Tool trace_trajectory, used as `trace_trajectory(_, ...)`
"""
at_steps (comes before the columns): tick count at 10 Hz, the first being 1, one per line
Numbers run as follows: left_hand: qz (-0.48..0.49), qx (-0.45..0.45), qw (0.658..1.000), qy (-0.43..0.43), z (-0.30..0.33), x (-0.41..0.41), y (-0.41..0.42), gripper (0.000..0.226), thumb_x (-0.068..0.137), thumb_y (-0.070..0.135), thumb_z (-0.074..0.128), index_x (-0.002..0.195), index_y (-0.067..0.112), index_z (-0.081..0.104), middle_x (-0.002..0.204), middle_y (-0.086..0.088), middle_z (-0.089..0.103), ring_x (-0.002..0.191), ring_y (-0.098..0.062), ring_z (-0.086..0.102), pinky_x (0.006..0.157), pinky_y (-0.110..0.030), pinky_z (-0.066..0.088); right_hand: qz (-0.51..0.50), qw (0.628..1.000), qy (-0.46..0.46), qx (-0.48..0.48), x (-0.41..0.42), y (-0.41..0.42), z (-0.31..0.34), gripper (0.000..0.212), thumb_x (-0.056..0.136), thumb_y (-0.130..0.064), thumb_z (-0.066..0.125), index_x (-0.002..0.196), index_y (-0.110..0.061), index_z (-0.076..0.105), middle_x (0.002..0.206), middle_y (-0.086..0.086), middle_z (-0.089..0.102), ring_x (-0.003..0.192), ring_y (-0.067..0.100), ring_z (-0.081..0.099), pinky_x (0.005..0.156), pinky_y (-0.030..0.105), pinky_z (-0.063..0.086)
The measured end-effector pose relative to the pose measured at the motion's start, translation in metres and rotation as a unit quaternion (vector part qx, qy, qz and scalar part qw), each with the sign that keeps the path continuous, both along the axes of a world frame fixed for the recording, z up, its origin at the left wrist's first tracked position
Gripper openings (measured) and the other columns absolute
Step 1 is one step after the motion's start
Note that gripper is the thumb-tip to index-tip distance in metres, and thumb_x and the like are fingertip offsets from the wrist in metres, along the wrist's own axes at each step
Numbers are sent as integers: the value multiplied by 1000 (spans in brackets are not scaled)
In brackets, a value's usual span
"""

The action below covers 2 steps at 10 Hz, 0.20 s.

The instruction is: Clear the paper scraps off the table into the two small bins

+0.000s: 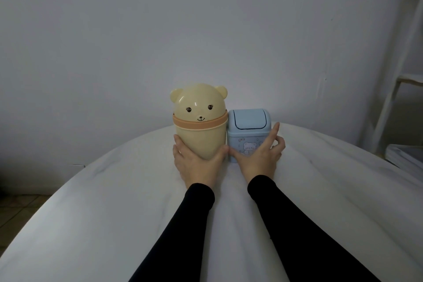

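My left hand [197, 160] cups the upright yellow bear bin [199, 121]; my right hand [261, 155] grips the touching blue bin [248, 130] on the table [114, 201].

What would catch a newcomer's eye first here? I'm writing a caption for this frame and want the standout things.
A cream bear-shaped bin and a smaller blue swing-lid bin stand side by side at the far middle of the white-covered table. The left hand cups the bear bin's base, and the right hand wraps the blue bin's lower front and side. Black sleeves run up from the bottom edge; no paper scraps show.
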<state>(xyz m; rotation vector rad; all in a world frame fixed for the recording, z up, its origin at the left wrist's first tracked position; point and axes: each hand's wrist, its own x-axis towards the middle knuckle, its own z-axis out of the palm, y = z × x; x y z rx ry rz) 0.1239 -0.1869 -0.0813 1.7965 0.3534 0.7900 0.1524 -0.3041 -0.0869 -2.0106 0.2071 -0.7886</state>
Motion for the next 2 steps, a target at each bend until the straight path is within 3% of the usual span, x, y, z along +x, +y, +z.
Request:
trace_trajectory(1, 10, -12, 1000, 9, 5, -19, 7, 112, 69, 65, 65, 152, 24, 1, 158, -5, 10, 146, -19, 7, 116, -37, 12, -6, 1000, 7, 14, -14, -7, 3, 131, 56, -52, 84, 151, -25, -2, 143, 9, 22, 124, 32, 37, 92, 45, 45)
trace_trajectory(2, 64, -2, 998, -9, 6, -39, 37, 110, 62, 77, 45, 151, 24, 7, 157, -6, 14, 145, -21, 10, 116, -40, 12, -41, 999, -7, 7, -29, -28, 4, 116, 66, -56, 76, 151, -23, 4, 144, 12, 24, 123, 34, 41, 92, 45, 43)
